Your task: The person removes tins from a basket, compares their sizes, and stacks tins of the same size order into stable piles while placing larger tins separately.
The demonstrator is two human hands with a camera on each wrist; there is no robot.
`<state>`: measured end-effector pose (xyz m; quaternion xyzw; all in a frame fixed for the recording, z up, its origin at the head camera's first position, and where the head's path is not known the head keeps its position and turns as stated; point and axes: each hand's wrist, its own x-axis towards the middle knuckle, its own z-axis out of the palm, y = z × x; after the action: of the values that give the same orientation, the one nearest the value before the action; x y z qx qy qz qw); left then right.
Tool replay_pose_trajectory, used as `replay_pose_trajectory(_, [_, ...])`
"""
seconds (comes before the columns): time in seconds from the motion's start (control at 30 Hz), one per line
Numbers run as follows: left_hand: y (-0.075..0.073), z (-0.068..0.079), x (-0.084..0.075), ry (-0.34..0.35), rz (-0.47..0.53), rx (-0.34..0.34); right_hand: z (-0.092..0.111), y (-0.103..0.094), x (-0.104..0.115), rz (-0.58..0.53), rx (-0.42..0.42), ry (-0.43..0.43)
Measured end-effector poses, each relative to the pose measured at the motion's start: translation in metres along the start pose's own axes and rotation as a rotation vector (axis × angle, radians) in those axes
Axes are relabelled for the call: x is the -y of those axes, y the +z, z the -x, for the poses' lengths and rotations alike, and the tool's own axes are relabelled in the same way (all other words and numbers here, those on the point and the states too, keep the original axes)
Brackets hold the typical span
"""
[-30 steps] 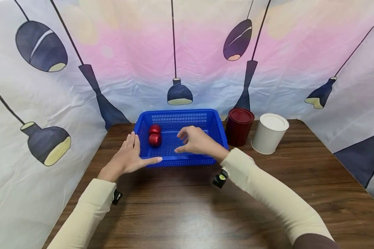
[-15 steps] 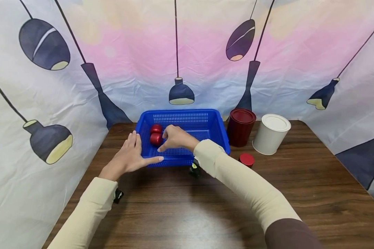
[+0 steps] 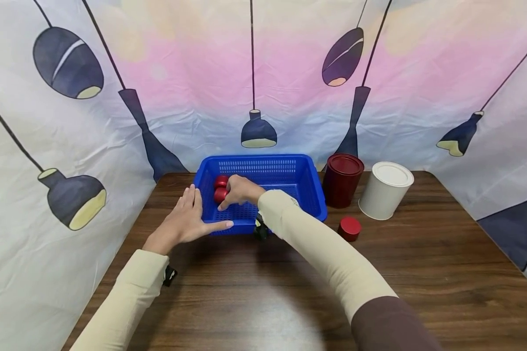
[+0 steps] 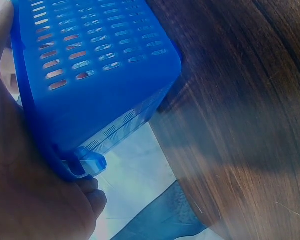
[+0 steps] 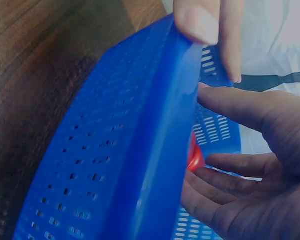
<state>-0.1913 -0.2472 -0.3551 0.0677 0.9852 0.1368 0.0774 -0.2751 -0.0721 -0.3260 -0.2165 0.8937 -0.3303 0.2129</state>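
Over the left front corner of a blue plastic basket (image 3: 241, 227) lies my left hand (image 3: 186, 219), fingers straight along the left rim and thumb stretched along the front rim. Inside the basket's left end sit two shiny red rounded objects, a far one (image 3: 221, 181) and a near one (image 3: 220, 195). My right hand (image 3: 241, 189) reaches in from the right, with bent fingers and thumb beside the near red object. In the right wrist view, a red patch (image 5: 195, 159) shows between the thumb and the lower fingers. The basket rim hides whether they grip it.
Right of the basket stand a dark red lidded can (image 3: 342, 181) and a white lidded can (image 3: 386, 191). A small red-topped round container (image 3: 349, 228) stands in front of them on the wooden table (image 3: 228, 292). A patterned cloth (image 3: 193, 112) hangs behind.
My right hand has moved left across the basket to the near red object. The small red-topped container has come into sight from behind the right arm. My left hand stays on the corner.
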Motion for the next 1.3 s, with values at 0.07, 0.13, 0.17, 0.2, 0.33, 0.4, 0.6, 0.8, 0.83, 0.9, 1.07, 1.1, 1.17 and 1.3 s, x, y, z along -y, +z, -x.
replay_pose_trajectory(0.07, [0.0, 0.001, 0.0, -0.001, -0.001, -0.001, -0.003, 0.0, -0.001, -0.011, -0.001, 0.001])
replay_pose_trajectory(0.13, [0.0, 0.001, -0.001, -0.001, -0.002, -0.001, -0.006, 0.001, -0.002, -0.021, 0.0, 0.001])
replay_pose_trajectory(0.17, [0.0, 0.001, -0.001, -0.002, -0.002, -0.001, -0.007, 0.001, -0.002, -0.026, -0.001, 0.003])
replay_pose_trajectory(0.2, [0.0, 0.001, -0.001, -0.003, -0.001, -0.001, -0.009, 0.001, -0.002, -0.029, 0.0, 0.003])
replay_pose_trajectory(0.33, [0.0, 0.002, -0.001, -0.005, 0.004, -0.001, -0.013, 0.003, -0.003, -0.027, 0.011, 0.006])
replay_pose_trajectory(0.4, [0.0, 0.002, -0.001, -0.007, 0.004, -0.001, -0.015, 0.004, -0.003, -0.008, 0.02, 0.004])
replay_pose_trajectory(0.6, [0.0, 0.002, 0.0, -0.012, -0.003, -0.001, -0.021, 0.008, -0.002, 0.093, 0.036, -0.032])
replay_pose_trajectory(0.8, [0.001, 0.002, -0.001, -0.001, -0.01, -0.008, -0.027, 0.012, -0.002, 0.209, 0.013, -0.052])
replay_pose_trajectory(0.83, [0.001, 0.002, -0.001, 0.002, -0.013, -0.011, -0.028, 0.013, -0.003, 0.228, 0.008, -0.055])
replay_pose_trajectory(0.9, [0.001, 0.002, -0.001, 0.006, -0.013, -0.016, -0.03, 0.014, -0.003, 0.255, -0.002, -0.057])
replay_pose_trajectory(1.07, [0.002, 0.002, -0.003, 0.004, -0.013, -0.017, -0.035, 0.02, -0.007, 0.279, -0.018, -0.053])
replay_pose_trajectory(1.1, [0.002, 0.002, -0.003, 0.004, -0.015, -0.017, -0.036, 0.021, -0.007, 0.28, -0.024, -0.052])
replay_pose_trajectory(1.17, [0.002, 0.002, -0.003, 0.003, -0.016, -0.018, -0.037, 0.022, -0.009, 0.291, -0.038, -0.058])
replay_pose_trajectory(1.3, [0.0, 0.003, -0.003, -0.001, -0.017, -0.022, -0.038, 0.024, -0.009, 0.32, -0.059, -0.077])
